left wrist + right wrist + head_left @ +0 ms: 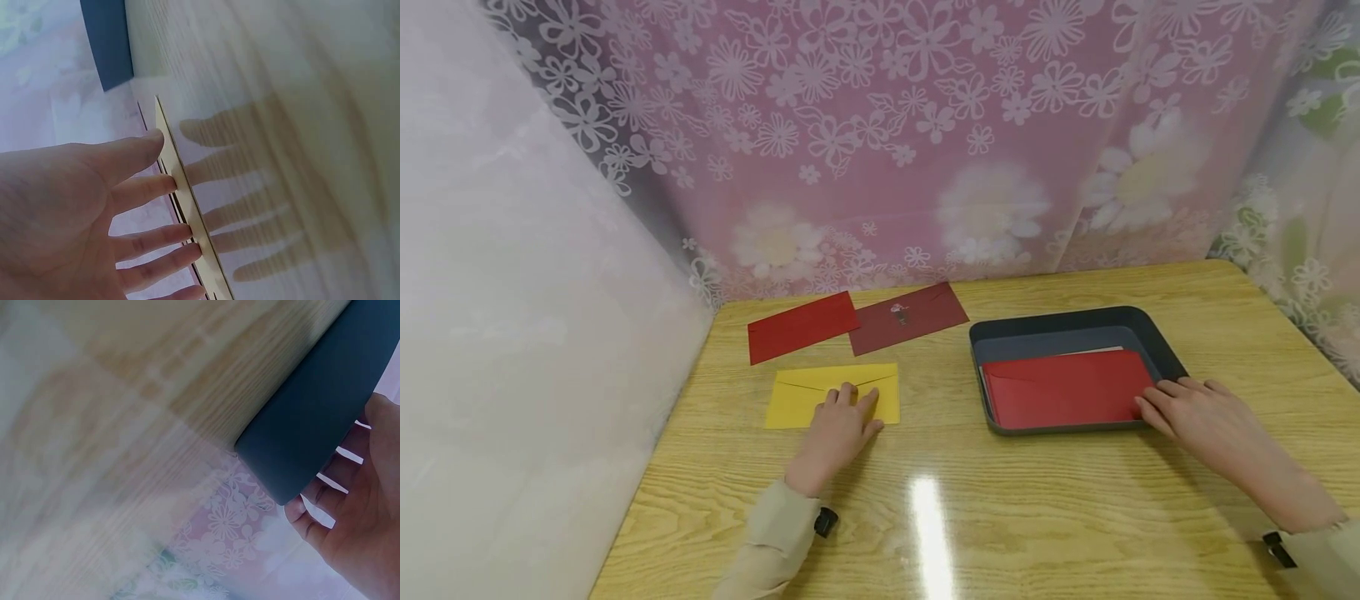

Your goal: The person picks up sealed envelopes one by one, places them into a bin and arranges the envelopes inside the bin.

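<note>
A yellow envelope [790, 404] lies flat on the table, its flap side up. My left hand [838, 421] rests on its right half with spread fingers; the left wrist view shows the fingertips [165, 183] touching the envelope's thin edge [187, 200]. To the right stands a dark grey tray [1045, 333] holding a red envelope [1067, 387] on top of others. My right hand [1198, 417] reaches over the tray's right rim, fingers at the red envelope's right end. In the right wrist view the tray wall [312, 406] hides those fingertips.
Behind the yellow envelope lie a bright red envelope [801, 327] and a dark red one [917, 321] with a small printed picture, their ends meeting. A floral curtain [880, 167] hangs along the wooden table's [1000, 517] back edge. A pale sheet [535, 292] hangs at left.
</note>
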{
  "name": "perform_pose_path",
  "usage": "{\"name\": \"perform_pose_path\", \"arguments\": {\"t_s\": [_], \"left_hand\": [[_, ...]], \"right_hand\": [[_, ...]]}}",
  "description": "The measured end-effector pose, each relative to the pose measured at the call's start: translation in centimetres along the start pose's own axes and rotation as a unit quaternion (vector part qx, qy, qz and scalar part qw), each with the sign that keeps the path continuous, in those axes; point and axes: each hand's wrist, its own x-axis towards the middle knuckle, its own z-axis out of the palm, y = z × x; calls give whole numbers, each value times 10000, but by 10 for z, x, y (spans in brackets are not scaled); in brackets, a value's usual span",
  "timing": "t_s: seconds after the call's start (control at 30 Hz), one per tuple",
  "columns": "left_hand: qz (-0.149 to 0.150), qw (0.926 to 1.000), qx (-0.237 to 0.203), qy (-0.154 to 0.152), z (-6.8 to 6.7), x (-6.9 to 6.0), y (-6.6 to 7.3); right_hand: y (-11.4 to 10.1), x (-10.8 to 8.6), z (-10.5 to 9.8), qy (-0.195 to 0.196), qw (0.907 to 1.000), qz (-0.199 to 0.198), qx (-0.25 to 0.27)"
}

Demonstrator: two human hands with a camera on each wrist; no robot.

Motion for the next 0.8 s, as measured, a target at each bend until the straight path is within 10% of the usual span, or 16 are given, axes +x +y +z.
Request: {"name": "perform_pose_path", "arguments": {"t_s": [0.57,0.8], "left_hand": [[219,9992,338,25,3,22,42],[160,9952,87,958,-4,38,23]], "right_hand": [[2,-1,2,7,9999,-116,-55],[2,-1,2,101,9999,-53,0]]}}
